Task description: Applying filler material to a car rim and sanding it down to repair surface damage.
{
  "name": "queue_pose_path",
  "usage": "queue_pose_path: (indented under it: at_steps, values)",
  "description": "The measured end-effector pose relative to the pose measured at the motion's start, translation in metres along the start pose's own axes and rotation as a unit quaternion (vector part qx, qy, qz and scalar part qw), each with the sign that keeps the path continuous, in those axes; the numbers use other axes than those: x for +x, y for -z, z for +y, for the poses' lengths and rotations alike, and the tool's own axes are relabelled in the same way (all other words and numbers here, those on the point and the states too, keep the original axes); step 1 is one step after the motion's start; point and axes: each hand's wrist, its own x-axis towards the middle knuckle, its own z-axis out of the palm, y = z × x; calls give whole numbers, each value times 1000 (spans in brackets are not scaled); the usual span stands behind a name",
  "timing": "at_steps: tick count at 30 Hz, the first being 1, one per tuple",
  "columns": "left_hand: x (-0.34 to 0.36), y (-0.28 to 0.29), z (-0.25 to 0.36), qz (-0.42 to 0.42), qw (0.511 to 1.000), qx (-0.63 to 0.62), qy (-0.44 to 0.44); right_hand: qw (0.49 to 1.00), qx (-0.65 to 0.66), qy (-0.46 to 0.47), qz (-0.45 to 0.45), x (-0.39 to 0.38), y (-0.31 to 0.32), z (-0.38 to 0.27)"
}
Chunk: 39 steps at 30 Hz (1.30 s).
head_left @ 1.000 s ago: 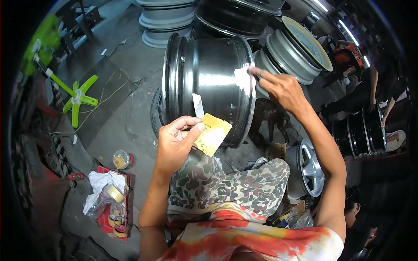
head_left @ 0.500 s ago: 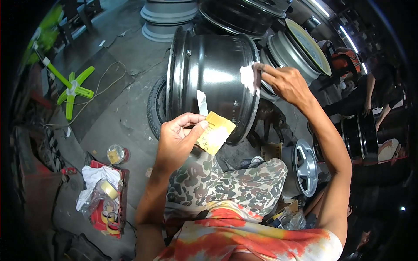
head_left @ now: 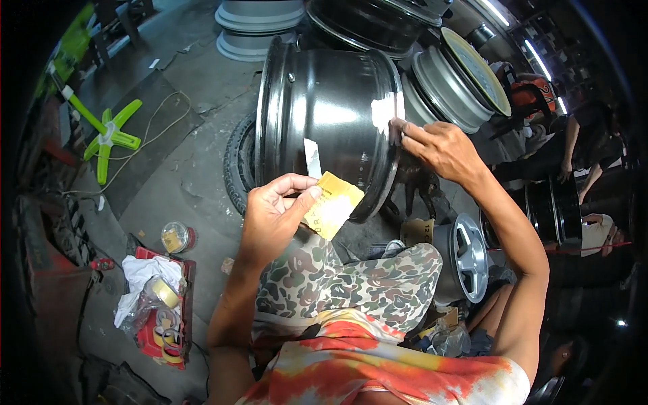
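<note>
White paste coats one patch of the black wheel rim before us, its ragged edges seemingly unfinished, our left hand pinching a yellow card, our right hand half-curled beside the paste, its hold unclear.

Tape rolls lie in the tray, left of the wheel rim.

The far stack of grey rims is cut off by the upper edge; the tyre is partly hidden by the black rim, whose near side is partly covered by the yellow sheet and the left hand; whether anything is pinched by the right hand cannot be told
</note>
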Motion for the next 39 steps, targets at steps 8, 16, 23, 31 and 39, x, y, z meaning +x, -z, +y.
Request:
queue_pose_path:
  at_steps: [8,16,23,31,39]
  values:
    - [0,3,-4,-6,1000,5,0,998,14,38,-37,-1,3,-13]
    - [-2,7,-5,4,1000,3,-6,999,18,5,47,27,-16,32]
    - [-6,10,0,17,1000,1,1,997,42,-24,54,32,-11,26]
    - [-4,12,17,65,994,29,-80,983,155,-40,84,-22,3,-50]
    - [30,14,74,111,957,157,-215,751,375,-449,307,-66,-40,-100]
